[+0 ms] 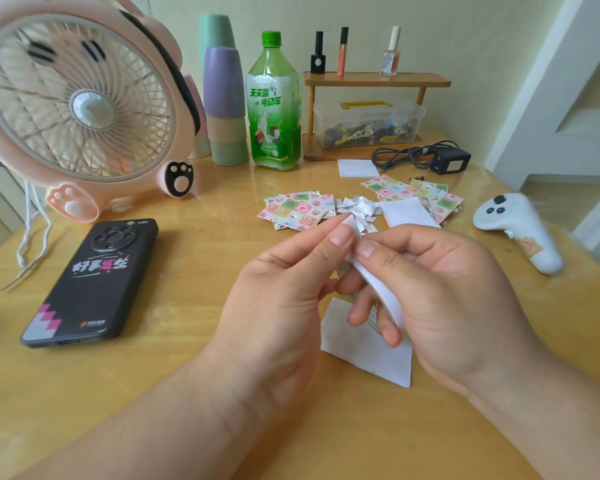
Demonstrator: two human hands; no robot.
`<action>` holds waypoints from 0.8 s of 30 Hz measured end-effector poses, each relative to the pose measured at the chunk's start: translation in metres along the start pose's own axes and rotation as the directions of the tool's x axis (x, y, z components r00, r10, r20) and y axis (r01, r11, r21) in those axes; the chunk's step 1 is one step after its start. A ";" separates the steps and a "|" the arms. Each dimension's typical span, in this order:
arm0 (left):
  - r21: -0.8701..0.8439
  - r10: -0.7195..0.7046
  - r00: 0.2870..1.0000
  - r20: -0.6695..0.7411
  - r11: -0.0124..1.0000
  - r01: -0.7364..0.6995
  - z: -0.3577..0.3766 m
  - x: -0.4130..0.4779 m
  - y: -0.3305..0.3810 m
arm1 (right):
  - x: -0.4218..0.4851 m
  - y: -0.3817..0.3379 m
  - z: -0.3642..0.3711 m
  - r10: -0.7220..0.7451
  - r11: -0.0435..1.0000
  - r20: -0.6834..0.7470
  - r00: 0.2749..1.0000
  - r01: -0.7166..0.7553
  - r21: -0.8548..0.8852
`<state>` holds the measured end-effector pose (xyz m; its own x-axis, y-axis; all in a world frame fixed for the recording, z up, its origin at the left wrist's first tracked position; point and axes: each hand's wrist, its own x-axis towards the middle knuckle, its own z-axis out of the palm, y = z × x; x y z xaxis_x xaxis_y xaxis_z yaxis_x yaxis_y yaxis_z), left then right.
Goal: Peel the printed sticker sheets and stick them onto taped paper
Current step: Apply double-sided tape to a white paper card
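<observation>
Sticker sheet [374,285] dead centre, white back showing: looks thin, floppy, easily torn, so work a corner. Left hand [274,299] and right hand [447,289] both pinch it, white paper [371,355] at six o'clock, printed piles [293,211] at twelve.
</observation>
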<state>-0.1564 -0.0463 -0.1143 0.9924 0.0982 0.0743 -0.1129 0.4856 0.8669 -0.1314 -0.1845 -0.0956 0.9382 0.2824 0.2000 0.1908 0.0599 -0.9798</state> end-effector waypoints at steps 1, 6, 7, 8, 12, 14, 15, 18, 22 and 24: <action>-0.003 0.004 1.000 0.004 1.000 -0.004 0.000 0.000 0.000 | 0.000 0.000 0.000 0.007 1.000 -0.003 1.000 -0.007 0.000; 0.006 0.011 1.000 0.008 1.000 -0.011 0.000 0.000 0.000 | -0.001 -0.001 0.001 0.012 1.000 0.010 1.000 -0.012 -0.022; 0.006 0.013 1.000 0.006 1.000 -0.013 0.000 0.000 0.000 | -0.001 -0.001 0.001 0.014 0.999 0.013 1.000 -0.014 -0.032; 0.007 0.017 1.000 0.000 1.000 -0.017 0.000 0.000 0.000 | -0.001 -0.001 0.001 0.015 0.999 0.014 1.000 -0.015 -0.044; -0.023 0.016 0.999 -0.037 1.000 -0.016 0.002 0.001 0.000 | -0.002 -0.002 0.002 0.003 0.994 -0.004 1.000 -0.003 -0.108; -0.041 0.018 0.998 -0.055 0.999 -0.020 0.001 0.003 -0.002 | -0.002 -0.003 0.004 -0.008 0.991 -0.024 1.000 0.004 -0.137; -0.044 0.026 0.997 -0.066 0.999 -0.029 0.000 0.003 -0.002 | -0.002 -0.004 0.004 -0.009 0.989 -0.032 0.999 0.005 -0.145; -0.048 0.055 0.992 -0.111 0.997 -0.061 0.001 0.004 -0.003 | -0.002 -0.005 0.006 0.004 0.988 -0.040 0.999 -0.010 -0.152; -0.043 0.062 0.984 -0.167 0.997 -0.070 0.007 0.004 -0.002 | -0.002 -0.006 0.007 -0.059 0.973 -0.067 0.996 0.042 -0.225; -0.059 0.042 0.979 -0.200 0.997 -0.055 0.010 0.006 -0.002 | -0.001 -0.001 0.008 -0.163 0.932 -0.096 0.982 0.122 -0.341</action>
<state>-0.1501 -0.0556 -0.1111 0.9569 0.2903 0.0103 -0.1697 0.5302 0.8307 -0.1352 -0.1768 -0.0949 0.9178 0.1759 0.3560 0.3904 -0.2363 -0.8898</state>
